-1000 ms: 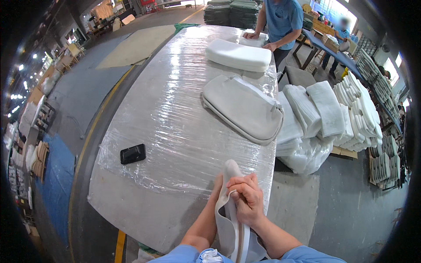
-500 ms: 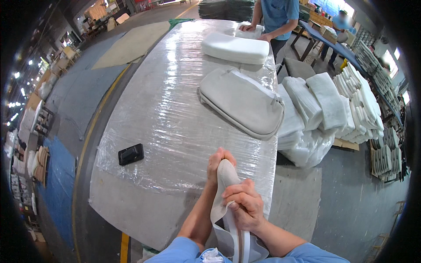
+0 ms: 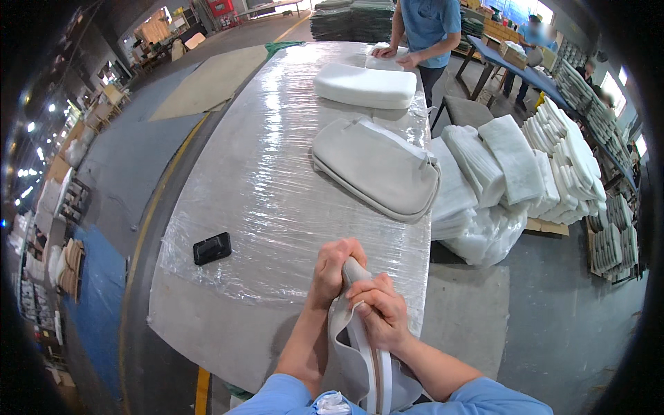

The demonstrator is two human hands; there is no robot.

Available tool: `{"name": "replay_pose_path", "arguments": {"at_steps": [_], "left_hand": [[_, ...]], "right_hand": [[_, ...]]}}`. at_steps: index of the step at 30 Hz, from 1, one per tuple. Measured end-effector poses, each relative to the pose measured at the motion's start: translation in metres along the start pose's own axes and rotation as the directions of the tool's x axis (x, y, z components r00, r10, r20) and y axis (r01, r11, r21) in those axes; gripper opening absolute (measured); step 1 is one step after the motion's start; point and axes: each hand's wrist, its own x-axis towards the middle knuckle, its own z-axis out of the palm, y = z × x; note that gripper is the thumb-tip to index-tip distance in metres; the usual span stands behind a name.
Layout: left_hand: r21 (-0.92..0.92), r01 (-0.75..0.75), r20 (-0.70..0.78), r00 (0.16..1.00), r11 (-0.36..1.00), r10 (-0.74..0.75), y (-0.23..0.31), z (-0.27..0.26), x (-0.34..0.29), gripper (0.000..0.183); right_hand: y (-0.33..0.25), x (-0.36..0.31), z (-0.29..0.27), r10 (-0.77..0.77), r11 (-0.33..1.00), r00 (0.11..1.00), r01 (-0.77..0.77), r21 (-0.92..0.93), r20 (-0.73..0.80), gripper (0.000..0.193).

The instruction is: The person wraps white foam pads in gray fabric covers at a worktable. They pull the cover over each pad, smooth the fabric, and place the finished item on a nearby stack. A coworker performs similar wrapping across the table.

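Note:
A grey fabric cushion cover [image 3: 349,370] hangs between my arms at the table's near edge, its zipper side partly open toward me. My left hand [image 3: 334,270] is closed round the cover's far end. Close beside it, my right hand [image 3: 382,312] grips the edge of the opening, fingers curled over the fabric. What lies inside the cover is mostly hidden. Farther along the table lies a second grey cushion cover [image 3: 373,169] with a pale strip along its upper edge. Behind that one rests a white foam pad [image 3: 365,86].
Clear plastic film covers much of the table [image 3: 228,325]. A black phone-like object [image 3: 212,248] lies on its left side. At the far end a person in a blue shirt [image 3: 432,31] handles white material. Stacks of white padding [image 3: 512,159] stand along the right side.
Both my hands have shifted slightly, the left one a little left and down, still gripping the cover. My view has moved a little. The far person's hands have moved slightly.

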Motion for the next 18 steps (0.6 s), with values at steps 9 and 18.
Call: {"name": "replay_pose_path", "arguments": {"at_steps": [9,18], "left_hand": [[0.154,0.050,-0.014,0.999,0.987,-0.049,-0.004,-0.015,-0.006,0.043],[0.219,0.138,-0.017,0.990,0.966,-0.137,-0.028,-0.027,-0.021,0.046]], "right_hand": [[0.013,0.008,0.015,0.090,0.996,0.996,-0.090,-0.028,0.017,0.009],[0.016,-0.002,0.019,0.151,0.988,0.988,-0.149,-0.044,0.033,0.006]]}}
